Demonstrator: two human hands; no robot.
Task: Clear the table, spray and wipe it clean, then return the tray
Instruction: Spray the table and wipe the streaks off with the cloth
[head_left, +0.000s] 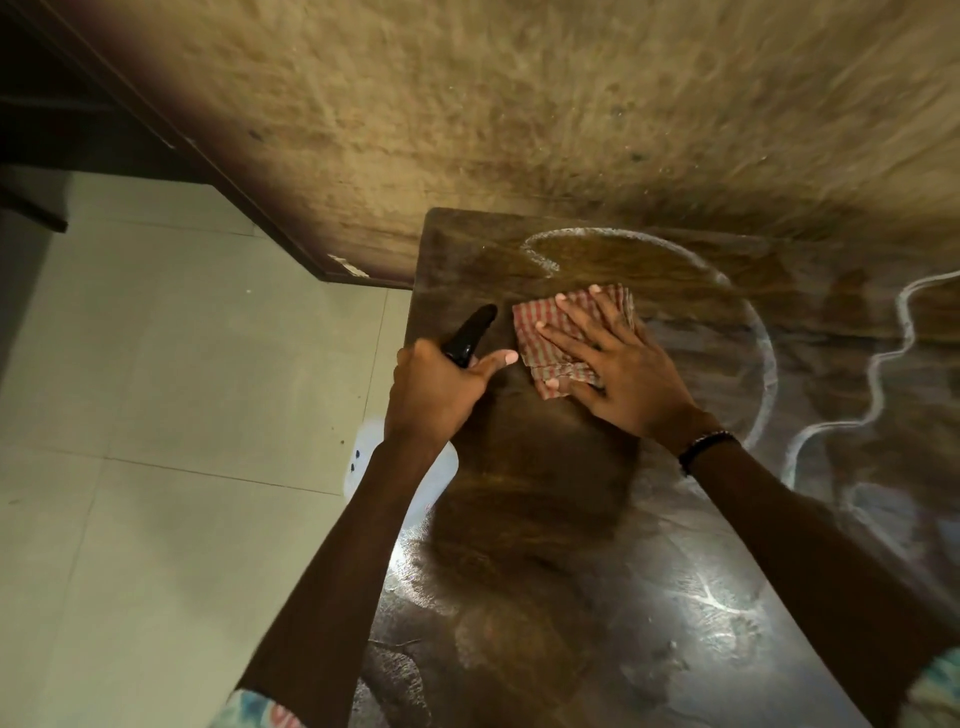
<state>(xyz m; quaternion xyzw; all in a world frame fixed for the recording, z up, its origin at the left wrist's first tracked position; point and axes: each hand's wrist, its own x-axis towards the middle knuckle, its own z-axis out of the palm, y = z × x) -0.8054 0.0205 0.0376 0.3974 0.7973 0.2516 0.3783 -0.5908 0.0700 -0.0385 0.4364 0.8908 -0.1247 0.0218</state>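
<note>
Curled fingers of the left hand (436, 387) grip a spray bottle: its black nozzle (470, 332) sticks out past the knuckles, the thumb lies stretched along the side, and the white bottle body (444, 467) shows below the wrist, hanging just off the near-left edge of the table (519, 519). Right beside that hand, toward the table's middle, the right hand (618, 374) lies flat with straight, spread fingers pressing a folded red-and-white checked cloth (550, 338) onto the dark wooden top; it grasps nothing, only bears down. The cloth rests near the table's far-left corner, touching the surface. Pale, foamy streaks (763, 364) curve in an arc around the cloth and in a wavy line farther right on the table, and the wet top glints nearer the person. A dark beaded bracelet (706, 447) circles the right wrist. Left of the table lies a pale tiled floor (156, 389); behind the table rises a rough tan wall (519, 104).
</note>
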